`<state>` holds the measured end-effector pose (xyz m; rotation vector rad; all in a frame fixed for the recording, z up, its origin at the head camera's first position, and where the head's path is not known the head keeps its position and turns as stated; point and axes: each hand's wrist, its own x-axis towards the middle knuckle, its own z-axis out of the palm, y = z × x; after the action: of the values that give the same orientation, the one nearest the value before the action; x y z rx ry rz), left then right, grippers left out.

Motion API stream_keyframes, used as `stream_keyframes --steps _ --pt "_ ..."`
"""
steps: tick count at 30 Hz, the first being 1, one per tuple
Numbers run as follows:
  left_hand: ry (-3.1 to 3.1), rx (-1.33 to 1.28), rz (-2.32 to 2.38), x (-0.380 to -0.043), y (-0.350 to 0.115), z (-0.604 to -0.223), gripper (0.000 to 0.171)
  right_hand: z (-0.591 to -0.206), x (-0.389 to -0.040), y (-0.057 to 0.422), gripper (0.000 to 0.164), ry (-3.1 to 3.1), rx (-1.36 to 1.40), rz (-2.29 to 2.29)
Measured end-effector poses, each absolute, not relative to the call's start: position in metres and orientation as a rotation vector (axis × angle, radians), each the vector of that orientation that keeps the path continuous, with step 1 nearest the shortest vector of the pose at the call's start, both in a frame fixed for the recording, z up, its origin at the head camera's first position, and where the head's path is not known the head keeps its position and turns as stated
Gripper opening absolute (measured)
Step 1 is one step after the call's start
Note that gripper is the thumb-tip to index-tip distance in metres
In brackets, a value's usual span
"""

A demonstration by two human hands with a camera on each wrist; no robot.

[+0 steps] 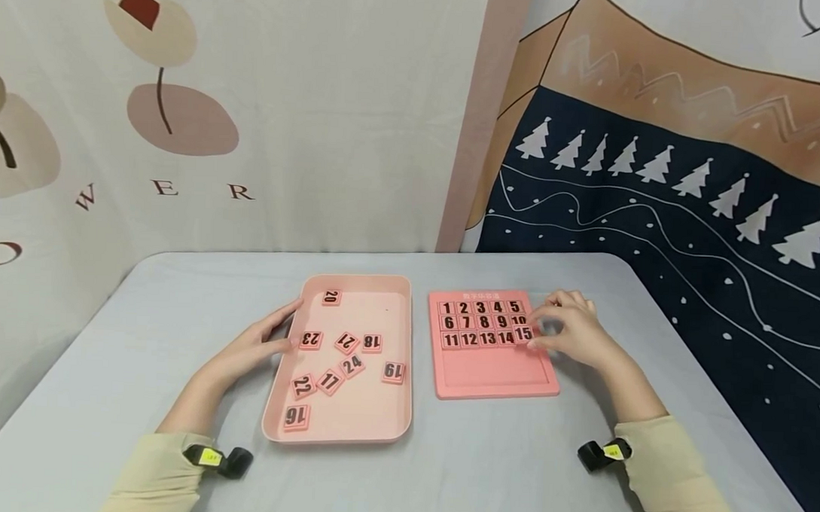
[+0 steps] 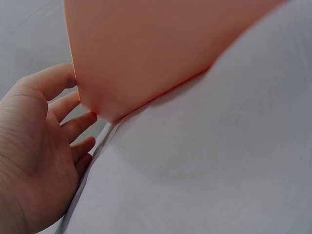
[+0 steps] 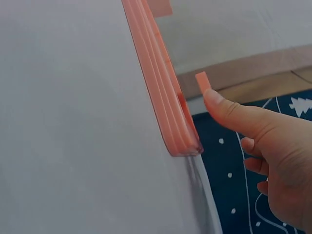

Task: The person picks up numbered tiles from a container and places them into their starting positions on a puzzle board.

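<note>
My right hand [image 1: 575,329] pinches the number tile 15 [image 1: 523,334] between thumb and fingers at the right end of the third row on a pink number board [image 1: 494,373]. The tile sits slightly tilted there, and in the right wrist view a tile's edge [image 3: 203,82] shows above the thumb tip. Tiles 1 to 14 stand in order in the board's upper rows; the 10 is partly covered by the fingers. My left hand [image 1: 249,347] touches the left side of a pale pink tray [image 1: 374,311], its fingers loosely bent along the wall in the left wrist view.
Inside the tray lie several loose tiles, turned various ways, among them tile 20 [image 1: 331,298] at the far end and tile 16 [image 1: 296,417] at the near left. A pale cloth covers the table [image 1: 484,469]. Printed curtains hang behind and to the right.
</note>
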<state>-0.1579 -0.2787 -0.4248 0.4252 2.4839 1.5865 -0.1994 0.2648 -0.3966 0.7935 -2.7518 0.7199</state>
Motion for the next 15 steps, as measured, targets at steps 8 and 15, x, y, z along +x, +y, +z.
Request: stream_keyframes --steps 8,15 --pt "2.483 0.411 1.575 -0.1577 -0.2783 -0.4245 0.076 -0.4018 -0.201 0.2709 0.037 -2.832 0.727 0.688" --pt "2.478 0.41 1.576 -0.1579 -0.2788 -0.4246 0.075 -0.4061 -0.202 0.2693 0.035 -2.858 0.698 0.685"
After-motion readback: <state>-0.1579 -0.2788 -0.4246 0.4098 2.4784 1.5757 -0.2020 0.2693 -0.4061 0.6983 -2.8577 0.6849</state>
